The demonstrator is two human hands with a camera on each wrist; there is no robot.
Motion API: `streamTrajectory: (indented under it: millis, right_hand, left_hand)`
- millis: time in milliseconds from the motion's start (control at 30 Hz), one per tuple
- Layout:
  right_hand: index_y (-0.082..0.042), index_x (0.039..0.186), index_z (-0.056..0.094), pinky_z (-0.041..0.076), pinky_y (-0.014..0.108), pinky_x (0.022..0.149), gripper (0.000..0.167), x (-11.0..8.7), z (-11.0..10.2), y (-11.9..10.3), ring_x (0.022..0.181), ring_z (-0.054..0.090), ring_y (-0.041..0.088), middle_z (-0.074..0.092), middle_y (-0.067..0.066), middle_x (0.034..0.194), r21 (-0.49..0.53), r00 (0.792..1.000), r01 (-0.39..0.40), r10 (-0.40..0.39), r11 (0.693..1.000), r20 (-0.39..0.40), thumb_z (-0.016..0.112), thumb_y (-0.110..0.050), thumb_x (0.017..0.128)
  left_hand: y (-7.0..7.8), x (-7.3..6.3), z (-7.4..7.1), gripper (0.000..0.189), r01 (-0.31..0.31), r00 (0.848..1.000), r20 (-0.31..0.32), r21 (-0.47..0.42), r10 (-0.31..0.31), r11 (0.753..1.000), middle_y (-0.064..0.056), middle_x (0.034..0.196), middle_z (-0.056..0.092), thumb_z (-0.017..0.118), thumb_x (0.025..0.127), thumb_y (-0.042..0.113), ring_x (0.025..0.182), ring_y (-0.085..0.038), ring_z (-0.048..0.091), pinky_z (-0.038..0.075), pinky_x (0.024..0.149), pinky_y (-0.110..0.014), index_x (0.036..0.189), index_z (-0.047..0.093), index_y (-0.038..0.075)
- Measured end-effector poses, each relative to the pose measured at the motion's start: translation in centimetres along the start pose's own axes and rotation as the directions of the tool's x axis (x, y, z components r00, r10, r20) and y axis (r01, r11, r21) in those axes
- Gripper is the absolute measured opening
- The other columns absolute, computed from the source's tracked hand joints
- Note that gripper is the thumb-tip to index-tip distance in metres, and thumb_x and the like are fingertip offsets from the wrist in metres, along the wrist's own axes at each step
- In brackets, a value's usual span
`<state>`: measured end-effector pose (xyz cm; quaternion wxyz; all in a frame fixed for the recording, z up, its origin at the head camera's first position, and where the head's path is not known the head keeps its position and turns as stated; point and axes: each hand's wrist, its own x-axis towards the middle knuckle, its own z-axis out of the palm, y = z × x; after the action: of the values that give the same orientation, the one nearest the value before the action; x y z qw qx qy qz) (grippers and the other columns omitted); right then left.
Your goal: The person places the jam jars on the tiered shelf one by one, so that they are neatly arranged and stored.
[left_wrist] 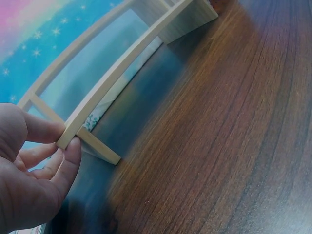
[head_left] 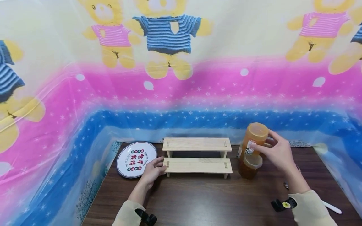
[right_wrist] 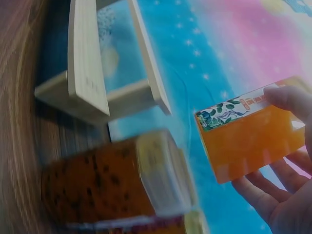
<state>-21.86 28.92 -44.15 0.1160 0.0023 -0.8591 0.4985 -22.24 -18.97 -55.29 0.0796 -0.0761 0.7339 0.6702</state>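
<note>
Jar [head_left: 255, 138] held lid up, long axis seemingly upright

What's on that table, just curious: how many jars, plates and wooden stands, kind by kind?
Jars: 3 (one held in the right hand, one partly hidden)
Plate: 1
Stand: 1, two-tiered
Total: 5

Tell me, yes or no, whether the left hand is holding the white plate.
No, the left hand pinches the wooden stand's lower step at its left end.
</note>
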Motion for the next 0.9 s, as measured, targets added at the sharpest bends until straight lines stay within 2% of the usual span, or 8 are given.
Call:
streamTrajectory:
  millis: [100,333,467,733,900]
  right_hand:
    - [-0.014,0.161,0.040,0.054,0.063,0.093,0.098,0.3,1.4,-0.7,0.128,0.057,0.048,0.054,0.021,0.147,0.035,1.000,0.006,-0.007,0.999,0.020,0.089,-0.044,0.082]
    - [-0.015,0.159,0.044,0.059,0.056,0.089,0.097,1.3,4.9,-2.0,0.130,0.056,0.041,0.055,0.017,0.147,0.081,0.998,0.035,-0.040,0.996,0.054,0.091,-0.044,0.079]
    - [-0.016,0.158,0.045,0.058,0.057,0.090,0.095,1.6,7.2,-2.7,0.131,0.055,0.042,0.054,0.016,0.147,0.105,0.996,0.052,-0.060,0.993,0.070,0.090,-0.045,0.080]
    - [-0.018,0.156,0.047,0.056,0.059,0.094,0.095,2.4,11.1,-4.3,0.132,0.054,0.039,0.055,0.014,0.146,0.156,0.993,0.019,-0.037,0.988,0.116,0.092,-0.046,0.077]
    - [-0.018,0.156,0.048,0.057,0.056,0.093,0.095,2.6,13.3,-5.2,0.129,0.057,0.037,0.056,0.013,0.145,0.187,0.991,0.016,-0.041,0.982,0.129,0.093,-0.042,0.077]
  left_hand:
    - [-0.1,0.0,0.0,0.056,-0.007,1.000,-0.003,-0.001,0.007,1.000,-0.025,0.124,0.065,0.063,0.097,-0.003,0.096,-0.024,0.069,0.060,0.085,-0.034,0.150,0.046,-0.007]
    - [-0.2,0.2,0.0,0.056,-0.014,1.000,-0.005,-0.008,0.014,1.000,-0.024,0.122,0.065,0.062,0.096,-0.005,0.093,-0.023,0.069,0.061,0.084,-0.035,0.149,0.047,-0.009]
    - [-0.3,0.3,0.0,0.056,-0.013,1.000,-0.004,-0.005,0.013,1.000,-0.025,0.123,0.064,0.062,0.096,-0.005,0.094,-0.023,0.069,0.061,0.085,-0.036,0.149,0.047,-0.009]
    - [0.3,-0.2,0.2,0.056,-0.031,1.000,0.001,0.000,0.031,1.000,-0.028,0.124,0.063,0.061,0.097,-0.005,0.096,-0.026,0.068,0.061,0.086,-0.039,0.149,0.044,-0.011]
    - [-0.1,-0.1,0.0,0.056,-0.042,0.999,-0.001,-0.004,0.042,0.999,-0.028,0.124,0.064,0.063,0.096,-0.004,0.096,-0.025,0.068,0.061,0.085,-0.038,0.149,0.045,-0.011]
